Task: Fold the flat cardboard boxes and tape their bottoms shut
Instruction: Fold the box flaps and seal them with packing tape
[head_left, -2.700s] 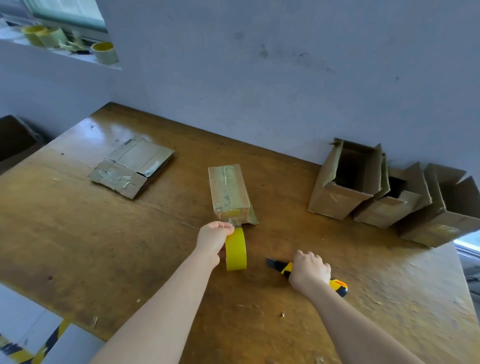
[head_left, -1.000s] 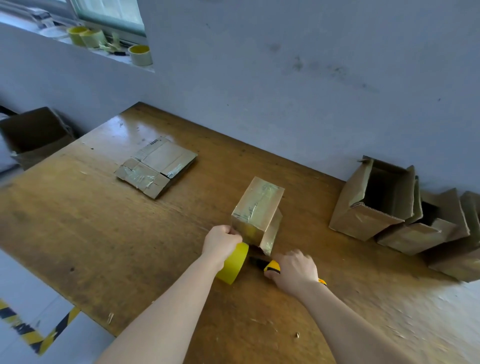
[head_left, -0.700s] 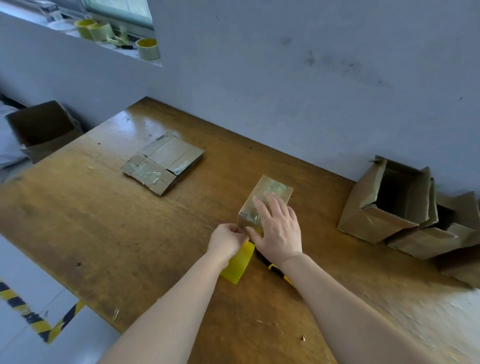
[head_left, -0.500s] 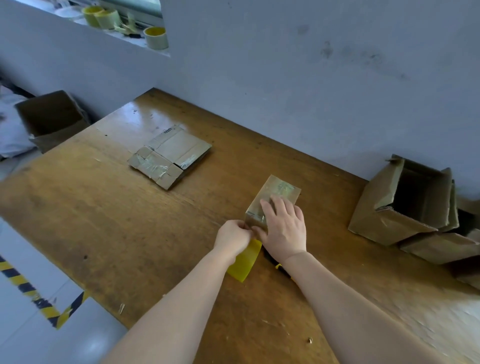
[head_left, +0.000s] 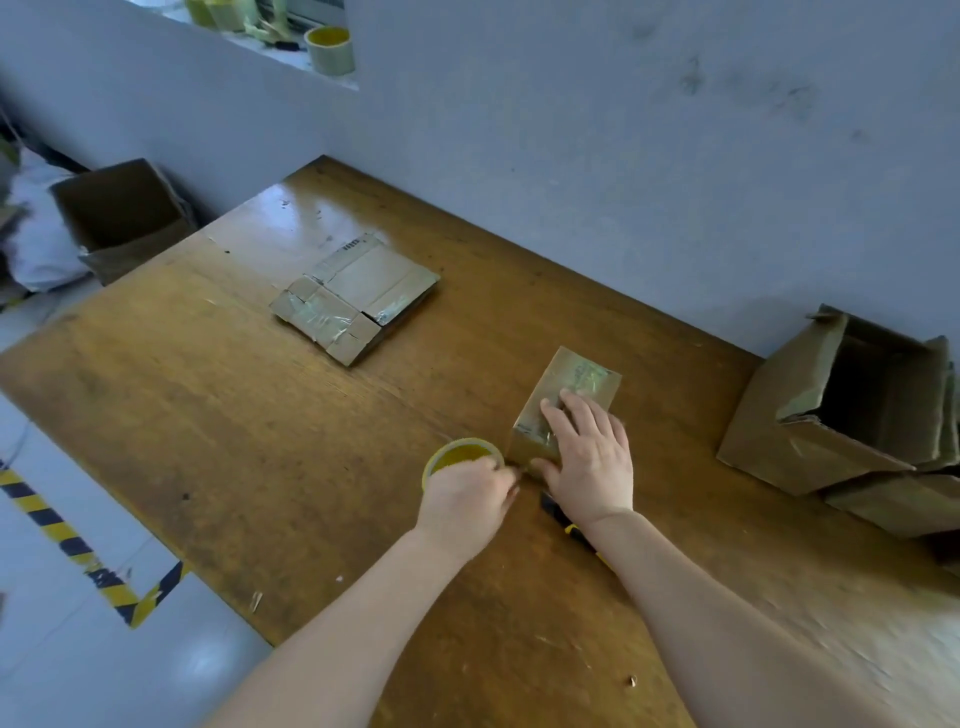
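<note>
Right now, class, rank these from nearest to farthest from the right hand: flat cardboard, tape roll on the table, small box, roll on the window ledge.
1. Small box: under the right hand, touching it.
2. Tape roll: on the table, just left, by the left hand.
3. Flat cardboard: farther back and left.
4. Ledge roll: far back, above the table.

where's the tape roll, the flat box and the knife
tape roll (head_left: 462, 443): head view, far rim
flat box (head_left: 374, 275): head view, top panel
knife (head_left: 551, 508): head view, black tip
</note>
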